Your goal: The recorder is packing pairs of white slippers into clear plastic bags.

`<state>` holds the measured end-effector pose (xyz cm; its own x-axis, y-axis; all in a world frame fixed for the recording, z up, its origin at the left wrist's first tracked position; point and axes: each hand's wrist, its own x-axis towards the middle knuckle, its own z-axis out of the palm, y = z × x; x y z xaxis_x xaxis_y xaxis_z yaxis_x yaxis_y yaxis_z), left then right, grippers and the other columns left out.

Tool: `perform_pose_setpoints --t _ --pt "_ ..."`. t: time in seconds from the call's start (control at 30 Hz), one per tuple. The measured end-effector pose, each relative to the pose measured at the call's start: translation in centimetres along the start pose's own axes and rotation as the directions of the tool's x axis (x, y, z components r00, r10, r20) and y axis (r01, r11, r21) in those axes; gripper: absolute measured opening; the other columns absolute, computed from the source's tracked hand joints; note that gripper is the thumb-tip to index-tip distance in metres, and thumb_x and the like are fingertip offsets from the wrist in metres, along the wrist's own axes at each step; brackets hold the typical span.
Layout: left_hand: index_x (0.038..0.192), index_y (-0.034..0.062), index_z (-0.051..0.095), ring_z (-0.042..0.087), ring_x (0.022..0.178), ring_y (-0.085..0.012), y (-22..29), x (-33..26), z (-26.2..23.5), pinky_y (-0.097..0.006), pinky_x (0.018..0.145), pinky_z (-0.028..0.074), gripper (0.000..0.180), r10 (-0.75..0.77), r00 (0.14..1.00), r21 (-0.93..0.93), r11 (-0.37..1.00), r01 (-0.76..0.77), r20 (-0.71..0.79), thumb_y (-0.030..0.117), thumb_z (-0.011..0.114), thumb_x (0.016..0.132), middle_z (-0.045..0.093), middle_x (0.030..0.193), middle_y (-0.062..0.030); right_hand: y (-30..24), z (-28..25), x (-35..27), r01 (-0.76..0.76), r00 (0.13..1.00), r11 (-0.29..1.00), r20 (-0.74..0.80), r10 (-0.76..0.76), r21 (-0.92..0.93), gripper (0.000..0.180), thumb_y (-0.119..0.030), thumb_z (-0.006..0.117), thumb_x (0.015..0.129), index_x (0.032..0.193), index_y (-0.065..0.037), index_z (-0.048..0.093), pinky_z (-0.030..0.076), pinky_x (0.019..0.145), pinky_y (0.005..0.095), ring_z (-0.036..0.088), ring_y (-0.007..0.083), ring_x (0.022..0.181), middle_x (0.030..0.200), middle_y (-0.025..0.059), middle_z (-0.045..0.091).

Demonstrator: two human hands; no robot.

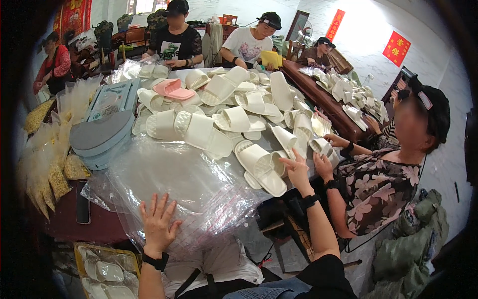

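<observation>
the left hand (160, 224), fingers spread, rests on clear bags (149, 172) just beside the white slippers (258, 162); a flat, light palm should keep the slick bags from sliding. the right hand (298, 174), fingers apart, is close by the slippers; whether it touches one is unclear.

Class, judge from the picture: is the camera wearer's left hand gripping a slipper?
No, the left hand lies open on the clear plastic packaging.

The slippers (256, 162) are creamy white, bar one pink slipper (173, 88). Pinkish-red print lines the clear plastic bags (164, 172), and the rounded container (102, 130) is pale blue with a grey top. A co-worker's black blouse (378, 182) bears pinkish-beige flowers.
</observation>
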<state>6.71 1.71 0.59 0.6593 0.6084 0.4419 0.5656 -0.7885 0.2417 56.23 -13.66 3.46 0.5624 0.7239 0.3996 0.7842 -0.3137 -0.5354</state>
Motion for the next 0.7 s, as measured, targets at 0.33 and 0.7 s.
perform_pose_setpoints --t 0.33,0.7 --pt "0.141 0.016 0.061 0.031 0.153 -0.0359 -0.3 0.0 -0.1 -0.062 0.122 0.015 0.056 0.0 1.0 0.03 1.0 -0.001 0.029 0.047 0.063 0.094 0.047 0.159 -0.0095 -2.7 -0.8 -0.6 0.037 0.984 0.973 -0.163 -0.076 -0.228 0.065 -0.018 0.072 0.086 0.149 -0.022 0.055 0.037 0.104 0.0679 0.038 0.0403 0.145 0.16 0.0166 0.042" --pt "0.14 0.0164 0.062 0.034 0.15 -0.038 -0.5 -0.2 0.2 -0.065 0.12 0.016 0.059 0.017 1.0 0.022 1.0 -0.018 0.015 0.046 0.068 0.089 0.049 0.156 -0.0101 -0.7 3.9 2.6 -0.233 0.972 0.932 -0.097 0.214 -0.279 0.079 0.006 0.059 0.082 0.156 -0.014 0.041 0.03 0.102 0.0819 0.037 0.0409 0.144 0.159 0.0114 0.042"
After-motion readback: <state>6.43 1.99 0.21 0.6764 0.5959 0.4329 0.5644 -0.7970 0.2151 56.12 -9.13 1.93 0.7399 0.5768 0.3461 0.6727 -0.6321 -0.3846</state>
